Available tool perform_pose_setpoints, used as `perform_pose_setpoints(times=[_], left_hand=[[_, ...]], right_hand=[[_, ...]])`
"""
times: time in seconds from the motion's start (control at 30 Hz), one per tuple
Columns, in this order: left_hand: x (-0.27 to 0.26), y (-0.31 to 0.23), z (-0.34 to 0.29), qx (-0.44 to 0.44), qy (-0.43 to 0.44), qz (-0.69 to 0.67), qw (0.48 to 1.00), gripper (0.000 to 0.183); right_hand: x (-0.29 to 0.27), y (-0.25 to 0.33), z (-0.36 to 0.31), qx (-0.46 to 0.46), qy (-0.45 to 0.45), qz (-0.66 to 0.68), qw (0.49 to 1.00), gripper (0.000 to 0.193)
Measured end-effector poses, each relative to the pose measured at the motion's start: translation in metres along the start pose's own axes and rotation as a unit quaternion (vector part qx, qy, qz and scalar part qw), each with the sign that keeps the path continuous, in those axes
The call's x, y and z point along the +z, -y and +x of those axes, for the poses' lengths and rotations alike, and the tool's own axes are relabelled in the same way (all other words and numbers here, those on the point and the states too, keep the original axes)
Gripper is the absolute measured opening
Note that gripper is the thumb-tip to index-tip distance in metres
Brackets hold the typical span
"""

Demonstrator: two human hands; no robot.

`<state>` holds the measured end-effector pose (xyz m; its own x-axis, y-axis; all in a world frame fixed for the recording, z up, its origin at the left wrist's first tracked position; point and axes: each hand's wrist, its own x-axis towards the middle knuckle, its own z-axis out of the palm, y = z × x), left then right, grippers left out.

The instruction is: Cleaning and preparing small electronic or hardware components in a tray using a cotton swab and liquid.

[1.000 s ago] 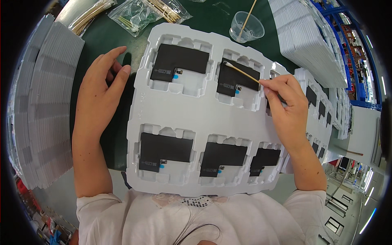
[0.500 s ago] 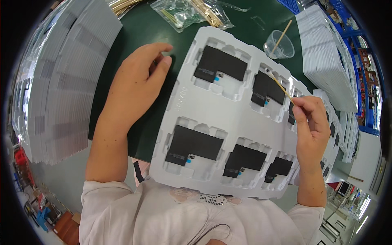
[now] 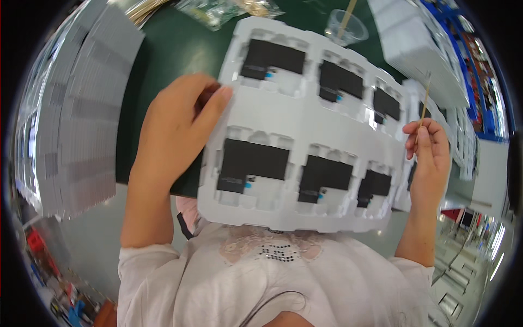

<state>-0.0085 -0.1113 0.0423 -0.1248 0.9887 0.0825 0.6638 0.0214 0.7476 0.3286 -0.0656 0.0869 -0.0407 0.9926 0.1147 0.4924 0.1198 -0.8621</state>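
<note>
A white moulded tray lies slanted before me, its near edge against my shirt. Flat black L-shaped pieces, like thin battery packs, sit in its recesses; one is at the upper left, another at the lower left. Each has a small blue dot by its inner corner. My left hand is closed at the tray's left edge, thumb on the rim, other fingertips partly hidden. Over the tray's right side, my right hand pinches a thin cotton swab, pointing up and off the black pieces.
Tall stacks of white trays stand at left and far right. A clear plastic cup with a stick in it is behind the tray on the green table. Bagged sticks lie at the back.
My right hand has lifted the swab off an upper black piece and moved right, turning it upward. My left hand has come to the tray's edge. The view has shifted.
</note>
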Motion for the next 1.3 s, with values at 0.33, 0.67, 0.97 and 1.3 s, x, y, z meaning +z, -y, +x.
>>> perform_pose_setpoints(times=[0.33,0.67,0.97,1.3], left_hand=[[0.028,-0.004,-0.034,0.012,-0.104,-0.081,0.991,0.036],[0.031,-0.007,-0.029,-0.095,-0.088,-0.412,0.902,0.042],[-0.015,-0.034,-0.03,-0.125,0.102,-0.662,0.732,0.05],[0.049,-0.109,-0.019,-0.09,0.089,-0.665,0.736,0.053]], right_hand=[[-0.006,-0.024,-0.069,-0.01,-0.141,-0.209,0.968,0.017],[-0.017,-0.063,-0.07,-0.002,-0.176,-0.162,0.971,0.02],[-0.036,-0.088,-0.05,0.108,-0.209,0.146,0.961,0.021],[-0.124,-0.03,-0.058,0.026,-0.24,0.146,0.959,0.022]])
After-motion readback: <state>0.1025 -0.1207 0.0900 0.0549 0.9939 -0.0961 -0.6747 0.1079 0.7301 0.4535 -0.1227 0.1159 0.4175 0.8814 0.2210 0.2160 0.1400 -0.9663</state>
